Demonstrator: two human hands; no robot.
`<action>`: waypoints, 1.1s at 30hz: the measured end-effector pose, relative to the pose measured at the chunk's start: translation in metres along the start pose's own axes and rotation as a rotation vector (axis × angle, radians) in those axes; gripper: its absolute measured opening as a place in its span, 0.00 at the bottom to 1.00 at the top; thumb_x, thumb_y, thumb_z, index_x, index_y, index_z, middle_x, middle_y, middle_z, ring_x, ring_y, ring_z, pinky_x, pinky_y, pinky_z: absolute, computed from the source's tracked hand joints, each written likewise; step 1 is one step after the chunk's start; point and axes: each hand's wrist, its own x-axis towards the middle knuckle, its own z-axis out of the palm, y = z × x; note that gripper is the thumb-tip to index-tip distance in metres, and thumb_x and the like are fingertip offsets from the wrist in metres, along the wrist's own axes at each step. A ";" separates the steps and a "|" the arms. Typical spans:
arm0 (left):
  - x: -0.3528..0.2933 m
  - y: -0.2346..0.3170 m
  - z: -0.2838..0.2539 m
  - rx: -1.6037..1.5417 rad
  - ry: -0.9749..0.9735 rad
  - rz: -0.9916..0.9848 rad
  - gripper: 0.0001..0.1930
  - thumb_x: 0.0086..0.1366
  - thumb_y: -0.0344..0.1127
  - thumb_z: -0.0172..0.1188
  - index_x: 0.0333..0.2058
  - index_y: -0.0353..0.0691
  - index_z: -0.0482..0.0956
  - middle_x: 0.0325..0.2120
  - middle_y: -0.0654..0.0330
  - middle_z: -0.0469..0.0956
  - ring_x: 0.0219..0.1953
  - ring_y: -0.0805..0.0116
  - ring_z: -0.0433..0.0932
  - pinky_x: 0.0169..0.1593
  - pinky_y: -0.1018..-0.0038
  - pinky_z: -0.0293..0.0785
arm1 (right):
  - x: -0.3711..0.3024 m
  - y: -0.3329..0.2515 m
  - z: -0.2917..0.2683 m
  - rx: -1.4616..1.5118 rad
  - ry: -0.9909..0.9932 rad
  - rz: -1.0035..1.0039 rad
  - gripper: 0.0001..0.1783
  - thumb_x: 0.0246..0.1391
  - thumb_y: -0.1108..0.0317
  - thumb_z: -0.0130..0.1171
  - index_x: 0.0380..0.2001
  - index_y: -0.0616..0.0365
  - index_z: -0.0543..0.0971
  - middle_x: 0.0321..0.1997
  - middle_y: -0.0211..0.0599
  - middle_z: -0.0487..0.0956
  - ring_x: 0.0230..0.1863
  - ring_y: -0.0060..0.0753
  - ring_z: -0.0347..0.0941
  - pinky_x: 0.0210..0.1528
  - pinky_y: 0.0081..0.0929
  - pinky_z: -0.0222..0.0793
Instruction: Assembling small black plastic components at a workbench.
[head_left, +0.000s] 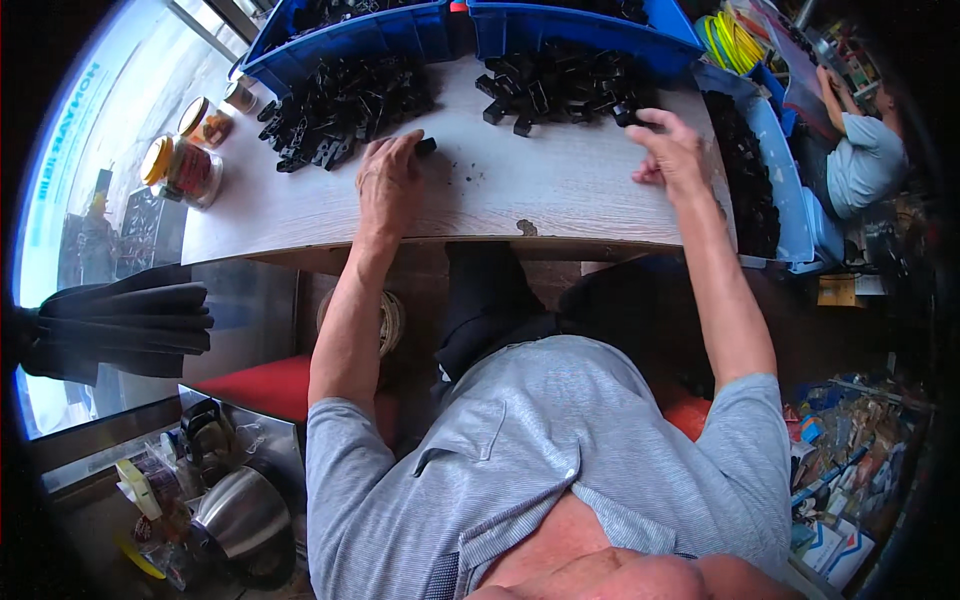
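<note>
At the pale wood-grain table (570,190), my left hand (388,185) is closed around a small black plastic part (426,147), whose end sticks out past the fingertips. My right hand (670,158) is open at the near right of a heap, its fingers spread and its thumb apart. Right by those fingertips lies another small black piece (624,116). Black plastic parts form two loose heaps on the tabletop, a left heap (345,110) beyond my left hand and a right heap (555,85) beyond my right.
Two blue bins (355,40) (590,25) with black parts stand along the far edge. Another blue bin (790,180) flanks the table's right side. Jars (185,170) stand at the left, beside a window. Farther right, a person in a light shirt (865,165) works.
</note>
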 end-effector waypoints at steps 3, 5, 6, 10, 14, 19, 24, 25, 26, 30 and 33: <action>-0.002 -0.002 -0.003 -0.064 0.006 -0.015 0.21 0.58 0.21 0.59 0.51 0.42 0.80 0.44 0.53 0.82 0.46 0.53 0.79 0.50 0.62 0.76 | 0.000 -0.008 0.030 -0.119 -0.073 0.008 0.30 0.49 0.66 0.70 0.56 0.57 0.75 0.14 0.27 0.69 0.12 0.22 0.69 0.18 0.28 0.75; -0.005 0.001 -0.004 -0.011 0.065 0.038 0.21 0.59 0.22 0.59 0.51 0.42 0.80 0.45 0.54 0.82 0.50 0.53 0.78 0.52 0.62 0.75 | 0.006 -0.009 0.043 -0.181 -0.104 0.011 0.31 0.49 0.67 0.69 0.59 0.55 0.74 0.16 0.31 0.72 0.11 0.22 0.68 0.14 0.27 0.71; -0.006 0.007 -0.006 -0.012 0.064 0.039 0.21 0.59 0.22 0.59 0.51 0.42 0.80 0.45 0.54 0.82 0.50 0.53 0.78 0.52 0.62 0.75 | 0.010 -0.009 0.047 -0.182 -0.102 0.011 0.31 0.49 0.67 0.69 0.59 0.55 0.74 0.16 0.31 0.72 0.11 0.22 0.68 0.14 0.27 0.71; -0.007 0.016 -0.010 0.090 -0.088 0.005 0.20 0.59 0.23 0.60 0.51 0.43 0.79 0.46 0.55 0.82 0.52 0.53 0.76 0.55 0.62 0.73 | 0.019 -0.007 0.065 -0.326 -0.016 -0.024 0.28 0.50 0.68 0.68 0.57 0.54 0.77 0.18 0.33 0.74 0.11 0.21 0.65 0.11 0.27 0.65; -0.004 0.021 -0.010 0.137 -0.127 0.029 0.20 0.58 0.24 0.61 0.51 0.43 0.79 0.45 0.55 0.82 0.51 0.53 0.77 0.54 0.61 0.73 | 0.024 -0.004 0.067 -0.428 0.005 -0.041 0.25 0.50 0.65 0.69 0.52 0.57 0.78 0.18 0.33 0.74 0.11 0.22 0.65 0.11 0.26 0.65; -0.002 0.029 -0.008 0.055 -0.111 0.023 0.20 0.59 0.25 0.62 0.51 0.41 0.79 0.43 0.54 0.82 0.48 0.52 0.78 0.52 0.61 0.73 | 0.019 -0.010 0.066 -0.461 0.019 0.029 0.23 0.49 0.59 0.71 0.46 0.59 0.79 0.17 0.33 0.73 0.11 0.23 0.65 0.11 0.26 0.65; -0.005 0.044 0.014 -0.244 -0.043 -0.040 0.20 0.61 0.23 0.62 0.53 0.39 0.79 0.39 0.55 0.84 0.38 0.65 0.81 0.43 0.72 0.76 | -0.005 -0.017 0.059 -0.495 -0.118 0.186 0.23 0.49 0.51 0.73 0.35 0.59 0.79 0.16 0.34 0.74 0.09 0.22 0.66 0.10 0.23 0.65; -0.005 0.050 0.022 -0.364 -0.056 -0.112 0.19 0.62 0.23 0.61 0.53 0.38 0.79 0.38 0.56 0.84 0.34 0.71 0.80 0.38 0.75 0.75 | -0.008 -0.016 0.060 -0.488 -0.144 0.189 0.24 0.49 0.48 0.73 0.34 0.58 0.79 0.14 0.32 0.72 0.09 0.22 0.66 0.10 0.24 0.64; -0.006 0.056 0.029 -0.482 -0.069 -0.184 0.19 0.64 0.22 0.60 0.54 0.38 0.79 0.37 0.57 0.85 0.30 0.78 0.79 0.34 0.79 0.74 | -0.013 -0.017 0.061 -0.489 -0.146 0.190 0.24 0.49 0.48 0.73 0.34 0.58 0.79 0.14 0.32 0.72 0.09 0.22 0.66 0.10 0.24 0.64; 0.000 0.084 0.041 -0.697 -0.044 -0.288 0.16 0.66 0.25 0.60 0.53 0.36 0.79 0.36 0.59 0.85 0.29 0.81 0.78 0.32 0.81 0.74 | -0.029 -0.024 0.063 -0.432 -0.202 0.178 0.23 0.49 0.48 0.71 0.33 0.57 0.79 0.15 0.28 0.70 0.12 0.21 0.67 0.13 0.21 0.65; 0.004 0.100 0.042 -0.745 -0.034 -0.306 0.15 0.64 0.26 0.61 0.50 0.36 0.80 0.35 0.55 0.85 0.29 0.72 0.82 0.33 0.77 0.77 | -0.023 -0.012 0.054 -0.318 -0.223 0.189 0.19 0.50 0.57 0.70 0.39 0.57 0.79 0.15 0.26 0.69 0.12 0.21 0.68 0.13 0.21 0.65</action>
